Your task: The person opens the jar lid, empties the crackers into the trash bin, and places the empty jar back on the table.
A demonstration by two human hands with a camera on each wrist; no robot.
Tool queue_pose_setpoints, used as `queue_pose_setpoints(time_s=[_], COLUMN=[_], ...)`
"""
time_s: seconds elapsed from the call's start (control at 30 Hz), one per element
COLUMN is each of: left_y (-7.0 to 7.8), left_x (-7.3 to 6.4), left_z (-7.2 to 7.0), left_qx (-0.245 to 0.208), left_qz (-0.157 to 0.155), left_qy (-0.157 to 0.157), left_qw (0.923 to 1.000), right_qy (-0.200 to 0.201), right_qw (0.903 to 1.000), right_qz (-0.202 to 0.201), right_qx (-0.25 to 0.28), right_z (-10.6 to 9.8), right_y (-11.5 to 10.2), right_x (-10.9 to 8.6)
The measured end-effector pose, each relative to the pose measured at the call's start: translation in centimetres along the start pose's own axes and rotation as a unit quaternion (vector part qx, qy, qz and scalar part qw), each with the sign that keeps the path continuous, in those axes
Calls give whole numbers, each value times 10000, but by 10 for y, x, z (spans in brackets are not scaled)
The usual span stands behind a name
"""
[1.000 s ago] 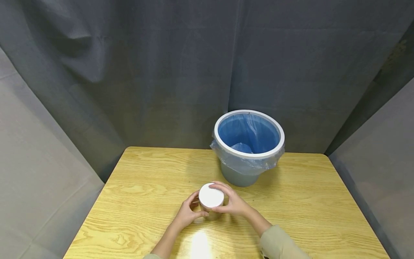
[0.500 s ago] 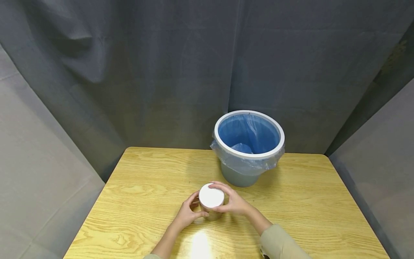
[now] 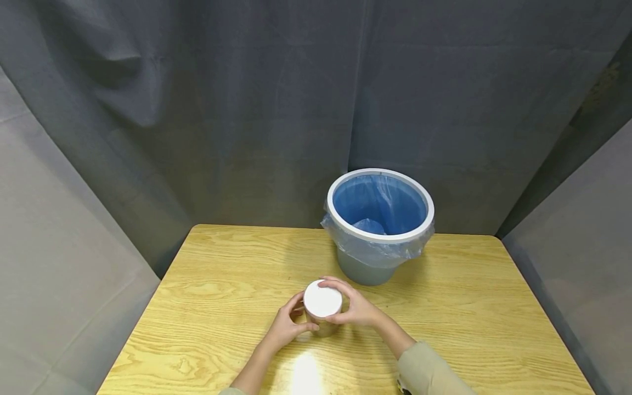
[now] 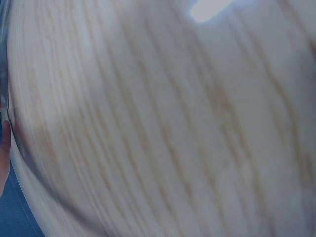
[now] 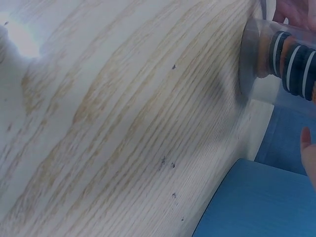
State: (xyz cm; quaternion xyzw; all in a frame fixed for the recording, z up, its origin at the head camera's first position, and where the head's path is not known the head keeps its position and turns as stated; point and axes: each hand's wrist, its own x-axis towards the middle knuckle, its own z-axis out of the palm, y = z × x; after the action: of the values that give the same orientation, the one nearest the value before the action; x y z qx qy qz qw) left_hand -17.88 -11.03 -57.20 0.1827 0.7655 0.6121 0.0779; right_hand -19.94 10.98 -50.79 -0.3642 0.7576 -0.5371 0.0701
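Note:
A clear jar (image 3: 323,329) with a round white lid (image 3: 322,298) stands upright on the wooden table, between both hands. My left hand (image 3: 285,327) grips the jar's body from the left, its thumb at the front. From the right, my right hand (image 3: 360,311) holds the lid's edge between thumb and fingers. Through the wall of the jar (image 5: 254,59), the right wrist view shows a stack of dark and orange discs (image 5: 296,69) with white bands, like sandwich cookies. Only a fingertip (image 4: 4,148) shows at the left edge of the left wrist view.
Behind the jar and to its right stands a grey bin (image 3: 365,269) with a white rim, lined with a thin plastic bag (image 3: 380,252). Dark curtains (image 3: 247,137) hang behind the table (image 3: 222,263), and pale grey panels (image 3: 59,263) flank it.

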Motion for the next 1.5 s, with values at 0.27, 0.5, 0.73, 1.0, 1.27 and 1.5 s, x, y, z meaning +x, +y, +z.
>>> queue_pose_setpoints(time_s=[0.27, 0.5, 0.73, 1.0, 1.27, 1.5], left_y=[-1, -1, -3, -4, -2, -2], left_x=[0, 0, 1, 2, 1, 0], left_z=[0, -1, -1, -1, -1, -1], left_qx=[-2, -88, -126, -155, -124, -72], left_qz=[12, 6, -45, 41, 13, 50], left_qy=[4, 5, 0, 31, 24, 33], left_qw=[10000, 10000, 9999, 9999, 9999, 10000], right_qy=[-27, 207, 788, 1318, 1804, 2074], right_qw=[9999, 9996, 9965, 9872, 9754, 9587], right_qz=[-105, -172, -132, 14, -6, 438], right_qx=[100, -77, -260, -902, -1264, -1898], right_z=[1, 5, 13, 26, 37, 45], right_y=[-4, -9, -7, 24, 21, 18], right_x=[-2, -5, -9, -12, -13, -14])
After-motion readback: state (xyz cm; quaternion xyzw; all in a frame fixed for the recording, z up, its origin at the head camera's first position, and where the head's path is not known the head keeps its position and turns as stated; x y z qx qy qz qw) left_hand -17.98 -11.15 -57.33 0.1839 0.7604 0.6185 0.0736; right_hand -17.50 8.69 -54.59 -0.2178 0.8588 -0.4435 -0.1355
